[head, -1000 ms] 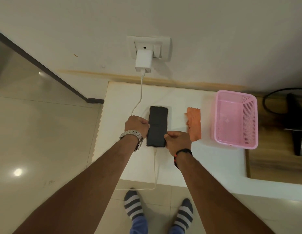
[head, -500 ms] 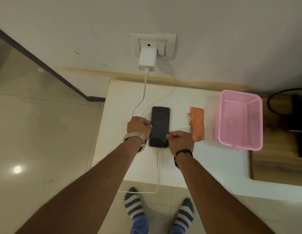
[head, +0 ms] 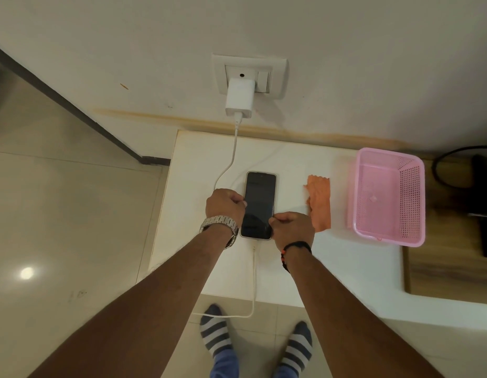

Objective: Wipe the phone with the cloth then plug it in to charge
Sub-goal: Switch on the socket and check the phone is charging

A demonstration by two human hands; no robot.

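Note:
A dark-screened phone (head: 259, 199) lies flat on the white table (head: 286, 271), its near end joined to a white cable (head: 254, 276). The cable loops off the table's front edge and runs up to a white charger (head: 240, 97) in the wall socket (head: 250, 73). My left hand (head: 226, 205), with a metal watch, grips the phone's left edge. My right hand (head: 291, 229) holds the phone's near right corner. An orange cloth (head: 320, 201) lies just right of the phone, partly under my right hand's edge.
A pink perforated basket (head: 388, 196) stands at the table's right end. Beyond it is a wooden surface (head: 444, 268) with a dark object and black cord. My striped socks (head: 216, 336) stand on the tiled floor below the table edge.
Both hands stay on the phone in the same grips. The view has drifted slightly, otherwise nothing has moved.

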